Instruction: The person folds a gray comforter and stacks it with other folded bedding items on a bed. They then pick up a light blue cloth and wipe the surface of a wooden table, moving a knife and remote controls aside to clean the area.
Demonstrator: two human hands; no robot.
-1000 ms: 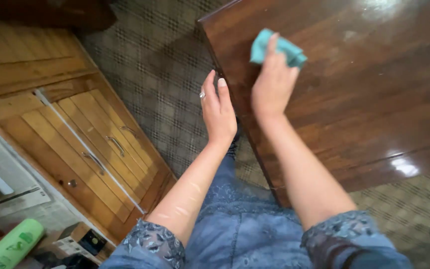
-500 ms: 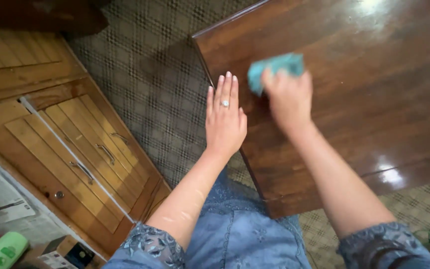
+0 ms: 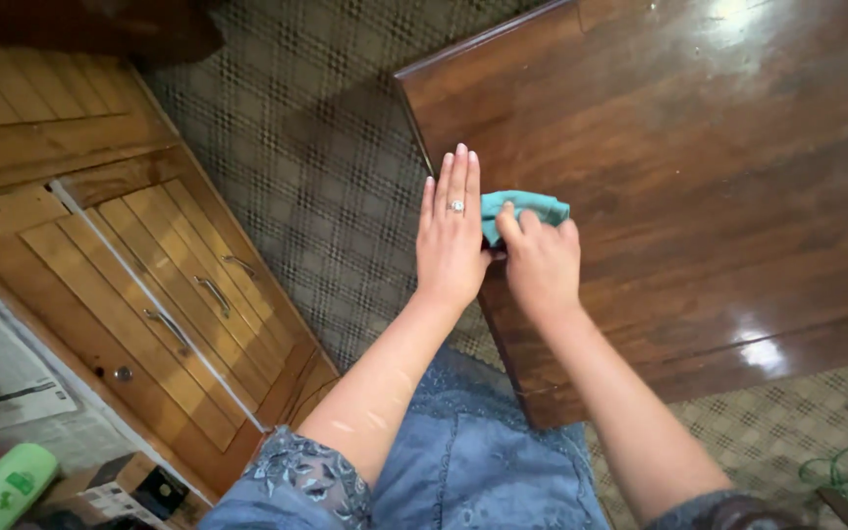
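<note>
Pulled back toward the near left edge, the crumpled teal cloth (image 3: 525, 209) now sits just beside the left hand (image 3: 451, 243), which lies flat with fingers spread open on the glossy dark wooden table (image 3: 699, 177); the right hand (image 3: 540, 263) presses down, fingers closed over the cloth

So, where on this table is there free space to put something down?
The dark wooden table is bare beyond and to the right of the teal cloth, up to the far edge. Only the near-left edge is crowded, where the left hand and right hand press side by side.
</note>
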